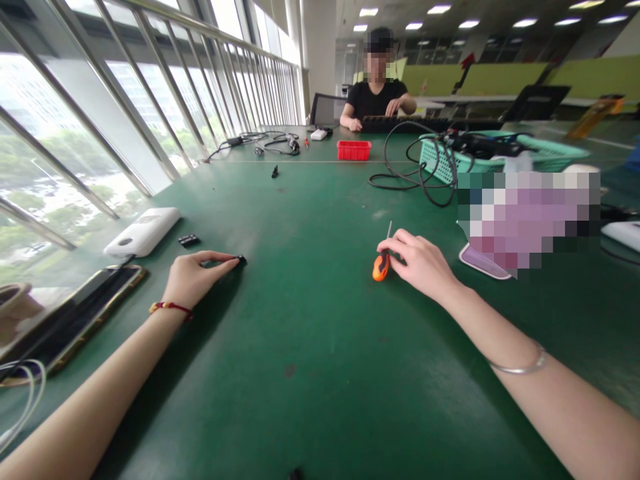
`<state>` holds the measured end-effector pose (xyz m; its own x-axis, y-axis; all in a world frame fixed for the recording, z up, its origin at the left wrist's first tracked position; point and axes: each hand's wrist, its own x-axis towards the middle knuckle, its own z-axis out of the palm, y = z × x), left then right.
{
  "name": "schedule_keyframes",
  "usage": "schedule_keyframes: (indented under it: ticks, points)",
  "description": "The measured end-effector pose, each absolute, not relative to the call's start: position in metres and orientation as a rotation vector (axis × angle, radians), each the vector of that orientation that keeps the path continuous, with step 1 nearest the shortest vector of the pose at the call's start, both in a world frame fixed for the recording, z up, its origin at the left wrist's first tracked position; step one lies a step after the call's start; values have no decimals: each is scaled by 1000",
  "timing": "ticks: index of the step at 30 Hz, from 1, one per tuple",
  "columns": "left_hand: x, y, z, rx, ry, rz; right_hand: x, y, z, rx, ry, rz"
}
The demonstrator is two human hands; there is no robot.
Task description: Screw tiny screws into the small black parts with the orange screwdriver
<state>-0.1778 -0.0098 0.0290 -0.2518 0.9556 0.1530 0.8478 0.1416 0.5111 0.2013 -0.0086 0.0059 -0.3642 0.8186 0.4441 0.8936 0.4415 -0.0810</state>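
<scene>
Lightly, right hand touches stubby orange-handled screwdriver.

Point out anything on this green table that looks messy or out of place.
Black cables spill over the rim of the teal basket and loop loosely across the table. A small black part lies alone farther left. Nothing looks broken or spilled.

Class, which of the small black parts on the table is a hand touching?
The part at the left hand's fingertips; the ribbed one and the far one lie untouched.
</scene>
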Motion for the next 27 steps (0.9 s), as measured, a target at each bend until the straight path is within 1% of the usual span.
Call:
schedule_keyframes:
  ticks: [2,4,8,11,13,17,27]
  points:
    - [-167,-10,28,1837,2081,751,200,-14,14,-1422,-2156,-266]
    - [-153,-8,26,1930,1927,783,196,-22,23,-1364,-2013,-193]
    - [-105,-3,20,2168,1603,767,185,-38,38,-1206,-1642,36]
    - [-60,2,13,2270,1360,749,179,-46,42,-1158,-1475,288]
    - [-33,3,7,2304,1239,761,178,-48,41,-1133,-1406,399]
    - [-6,3,-1,2337,1202,828,178,-50,38,-1100,-1375,410]
    - [-10,1,0,2332,1198,808,169,-51,31,-1147,-1516,356]
